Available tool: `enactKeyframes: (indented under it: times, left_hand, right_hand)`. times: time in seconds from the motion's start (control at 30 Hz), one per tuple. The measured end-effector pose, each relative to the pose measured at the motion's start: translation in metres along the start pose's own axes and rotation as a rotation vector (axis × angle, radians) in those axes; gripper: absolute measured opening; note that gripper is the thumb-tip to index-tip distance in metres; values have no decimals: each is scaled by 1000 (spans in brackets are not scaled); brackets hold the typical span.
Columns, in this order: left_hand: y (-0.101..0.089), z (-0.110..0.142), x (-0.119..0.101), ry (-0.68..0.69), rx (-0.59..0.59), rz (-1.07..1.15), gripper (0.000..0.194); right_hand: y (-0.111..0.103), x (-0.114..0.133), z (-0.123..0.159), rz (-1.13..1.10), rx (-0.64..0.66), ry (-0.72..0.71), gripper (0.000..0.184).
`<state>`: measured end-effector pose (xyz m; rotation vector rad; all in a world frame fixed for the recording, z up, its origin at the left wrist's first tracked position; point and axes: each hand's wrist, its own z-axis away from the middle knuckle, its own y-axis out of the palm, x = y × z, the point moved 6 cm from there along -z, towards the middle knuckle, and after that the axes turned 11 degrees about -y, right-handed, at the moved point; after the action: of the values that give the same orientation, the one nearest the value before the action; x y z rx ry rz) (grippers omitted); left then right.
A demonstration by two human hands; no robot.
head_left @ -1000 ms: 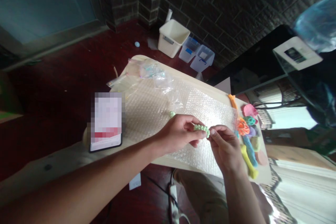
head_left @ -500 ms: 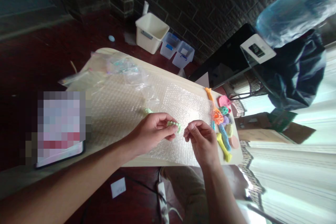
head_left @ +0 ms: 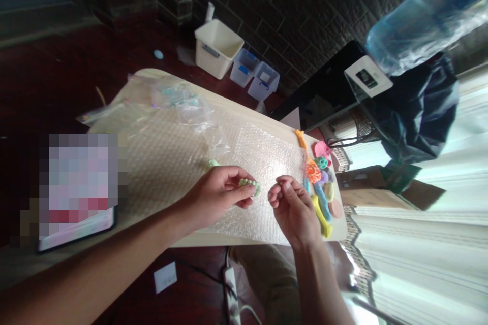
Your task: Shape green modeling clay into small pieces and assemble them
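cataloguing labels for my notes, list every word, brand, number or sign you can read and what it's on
No text can be read.
Screen at left: pixelated, unreadable.
White panel with a dark patch: any marking too blurred.
White paper on the floor: any print too faint.

Table (head_left: pixel 338 229): bubble wrap (head_left: pixel 263 150) across middle; clear bags (head_left: pixel 192 109) toward eleven o'clock; coloured pieces (head_left: pixel 322 201) at three o'clock.
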<state>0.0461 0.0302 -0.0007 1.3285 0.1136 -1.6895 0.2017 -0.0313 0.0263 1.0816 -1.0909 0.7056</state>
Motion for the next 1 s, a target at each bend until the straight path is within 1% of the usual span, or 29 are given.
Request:
enactKeyframes:
  times: [0.13, 0.23, 0.37, 0.47, 0.6, 0.7, 0.9, 1.0]
  left_hand:
    - [-3, -2, 0, 3, -8, 27, 26]
    - [-4, -2, -3, 27, 23, 50, 22]
    - [-7, 0, -5, 33, 12, 54, 22]
    - [-9, 2, -6, 35, -2, 52, 22]
    - [-8, 2, -6, 40, -3, 40, 22]
    - [-7, -1, -3, 31, 3, 42, 23]
    - [-3, -3, 0, 21, 8, 21, 23]
    - [-2, -5, 0, 22, 6, 15, 21]
  right_hand:
    - [0, -4, -3, -10, -18, 1, 18]
    - [-3, -8, -5, 13, -46, 9, 17]
    - [-1, -13, -5, -15, -44, 41, 19]
    - [1, -12, -4, -32, -26, 32, 15]
    - [2, -12, -4, -57, -5, 39, 15]
    - [-2, -14, -6, -68, -3, 52, 17]
    - [-9, -16, -7, 2, -22, 113, 25]
    - [-8, -14, -5, 28, -9, 124, 24]
